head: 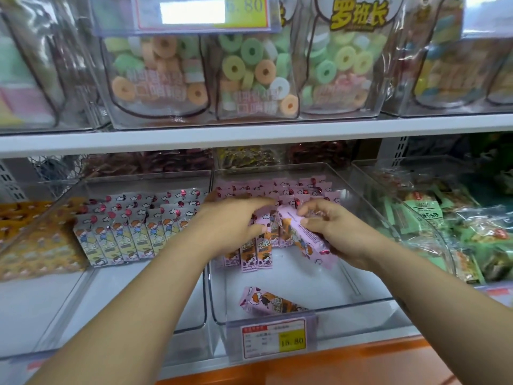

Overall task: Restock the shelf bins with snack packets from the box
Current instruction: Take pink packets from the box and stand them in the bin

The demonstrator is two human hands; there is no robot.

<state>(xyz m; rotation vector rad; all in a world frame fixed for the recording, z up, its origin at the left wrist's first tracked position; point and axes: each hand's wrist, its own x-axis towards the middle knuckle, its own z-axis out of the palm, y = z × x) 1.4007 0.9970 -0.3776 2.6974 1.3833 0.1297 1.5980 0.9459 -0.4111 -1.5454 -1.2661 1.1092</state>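
Note:
Both my hands reach into the middle clear bin (369,304) on the lower shelf. My right hand (330,232) grips a pink snack packet (302,234), tilted, above the bin floor. My left hand (233,218) lies with straight fingers across the tops of the upright pink packets (249,255) standing in rows at the back of that bin. One more pink packet (268,301) lies flat near the bin's front wall. The supply box is out of view.
The left clear bin (144,315) holds rows of grey-white packets (125,232). Green packets (422,215) fill the bin at right, orange ones (33,240) at far left. Bags of ring candy (249,68) stand on the shelf above. A price tag (273,339) hangs in front.

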